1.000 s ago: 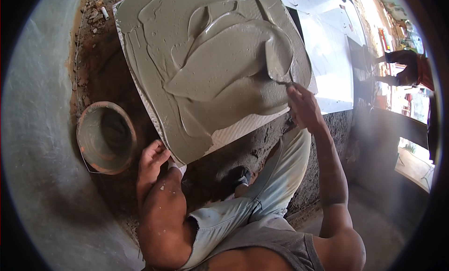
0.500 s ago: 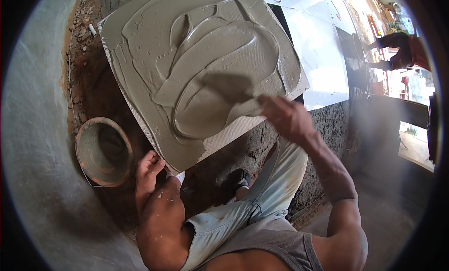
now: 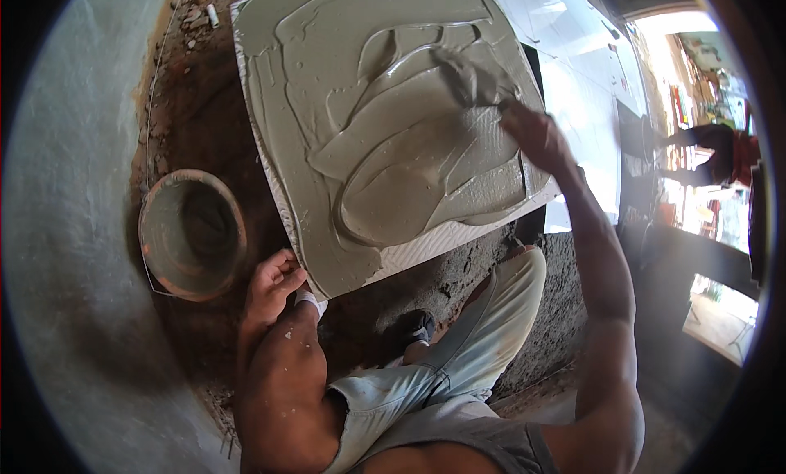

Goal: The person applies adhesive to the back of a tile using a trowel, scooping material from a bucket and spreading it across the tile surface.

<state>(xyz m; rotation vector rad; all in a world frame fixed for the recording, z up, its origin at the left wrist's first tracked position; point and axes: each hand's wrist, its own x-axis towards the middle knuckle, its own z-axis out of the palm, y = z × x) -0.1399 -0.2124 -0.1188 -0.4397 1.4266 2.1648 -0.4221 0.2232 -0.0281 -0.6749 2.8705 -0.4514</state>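
Head view: hands apart, right hand [image 3: 539, 138] closed on the handle of a trowel [image 3: 476, 83], blade over grey mortar [image 3: 393, 196] at the right part of the tile [image 3: 426, 246]. Left hand [image 3: 273, 287] at the tile's near left corner, fingers curled, can't tell if gripping. Tile sits ahead of the person, bucket [image 3: 164, 257] left of it, glossy white panels [image 3: 569, 89] right

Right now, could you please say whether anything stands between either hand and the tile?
Nothing visible separates the left hand from the tile at its near left corner; the right hand has its trowel and grey mortar in between.
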